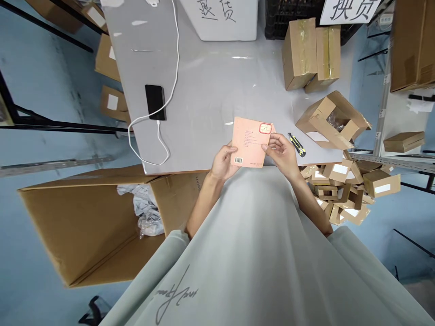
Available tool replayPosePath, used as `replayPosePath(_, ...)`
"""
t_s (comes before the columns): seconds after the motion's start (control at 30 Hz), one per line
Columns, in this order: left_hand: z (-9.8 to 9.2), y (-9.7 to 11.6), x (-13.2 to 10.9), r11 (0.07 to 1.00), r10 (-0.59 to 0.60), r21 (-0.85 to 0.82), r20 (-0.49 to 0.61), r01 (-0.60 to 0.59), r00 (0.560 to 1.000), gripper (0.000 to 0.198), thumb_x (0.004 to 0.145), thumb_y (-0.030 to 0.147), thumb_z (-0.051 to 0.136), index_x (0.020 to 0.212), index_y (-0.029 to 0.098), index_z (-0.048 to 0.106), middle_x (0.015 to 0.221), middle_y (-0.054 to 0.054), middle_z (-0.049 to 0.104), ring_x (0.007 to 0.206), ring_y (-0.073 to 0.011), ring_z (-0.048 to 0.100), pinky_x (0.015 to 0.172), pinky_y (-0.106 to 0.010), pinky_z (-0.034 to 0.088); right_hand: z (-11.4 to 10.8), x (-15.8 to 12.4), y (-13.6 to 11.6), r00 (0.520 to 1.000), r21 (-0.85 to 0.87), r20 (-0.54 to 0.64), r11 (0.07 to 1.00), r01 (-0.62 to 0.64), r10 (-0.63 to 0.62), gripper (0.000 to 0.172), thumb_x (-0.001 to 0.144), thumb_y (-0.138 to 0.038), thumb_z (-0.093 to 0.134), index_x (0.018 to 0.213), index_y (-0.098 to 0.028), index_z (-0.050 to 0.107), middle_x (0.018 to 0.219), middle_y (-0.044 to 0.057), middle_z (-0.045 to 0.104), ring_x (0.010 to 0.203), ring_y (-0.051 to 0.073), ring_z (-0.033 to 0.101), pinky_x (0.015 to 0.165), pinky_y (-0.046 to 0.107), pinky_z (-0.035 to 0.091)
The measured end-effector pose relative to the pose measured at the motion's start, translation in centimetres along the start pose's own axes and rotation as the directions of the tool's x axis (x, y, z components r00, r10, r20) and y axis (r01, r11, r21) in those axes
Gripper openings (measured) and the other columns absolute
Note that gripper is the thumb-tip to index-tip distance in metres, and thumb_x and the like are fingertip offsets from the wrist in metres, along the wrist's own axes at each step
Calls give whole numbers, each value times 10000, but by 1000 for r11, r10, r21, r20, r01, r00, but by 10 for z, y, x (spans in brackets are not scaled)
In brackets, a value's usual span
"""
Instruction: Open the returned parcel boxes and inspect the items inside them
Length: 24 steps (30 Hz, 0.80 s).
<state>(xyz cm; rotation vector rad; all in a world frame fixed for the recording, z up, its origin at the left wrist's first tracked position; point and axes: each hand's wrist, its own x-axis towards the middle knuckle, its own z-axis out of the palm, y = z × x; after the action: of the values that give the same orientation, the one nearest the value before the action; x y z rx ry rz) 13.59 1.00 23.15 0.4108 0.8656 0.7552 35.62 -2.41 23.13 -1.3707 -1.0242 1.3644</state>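
A thin salmon-pink book (250,140) with a barcode and a red stamp is held over the near edge of the grey table (204,90). My left hand (222,161) grips its lower left edge, thumb on the cover. My right hand (281,151) pinches its right edge, fingers curled on the cover. A yellow-and-black utility knife (297,144) lies on the table just right of my right hand.
A black phone (155,102) on a white cable (171,68) lies at the table's left. Taped cardboard boxes (311,52) and an opened box (331,120) sit at right. A large open carton (91,222) stands on the floor at left, several small boxes (346,188) piled at right.
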Motion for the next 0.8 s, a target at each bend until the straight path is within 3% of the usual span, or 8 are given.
replayPosePath(0.33, 9, 4, 2, 997, 13, 73, 25, -14, 1000, 780, 808, 356, 693, 1570, 192, 642, 1505, -157, 783, 1417, -449, 722, 1144, -575, 614, -1, 1, 1, 999, 85, -25, 996, -19, 22, 568, 885, -681, 935, 1236, -287, 726, 1139, 43, 818, 944, 197, 740, 862, 375, 682)
replayPosePath(0.67, 8, 5, 10, 982, 18, 186, 18, -21, 1000, 712, 798, 451, 807, 1471, 248, 689, 1384, -136, 821, 1267, -435, 779, 1005, -548, 653, -6, 4, 3, 999, 80, -43, 997, -21, 25, 611, 885, -728, 906, 1248, -273, 720, 1146, 52, 825, 940, 200, 746, 860, 378, 689)
replayPosePath(0.8, 10, 0, 19, 956, 73, 288, -71, -49, 995, 548, 842, 495, 846, 1306, 221, 743, 1293, -134, 837, 1195, -373, 792, 955, -464, 637, -8, 5, 6, 997, 73, -74, 997, -2, 7, 584, 932, -716, 869, 1270, -262, 727, 1160, 60, 806, 908, 188, 740, 842, 362, 688)
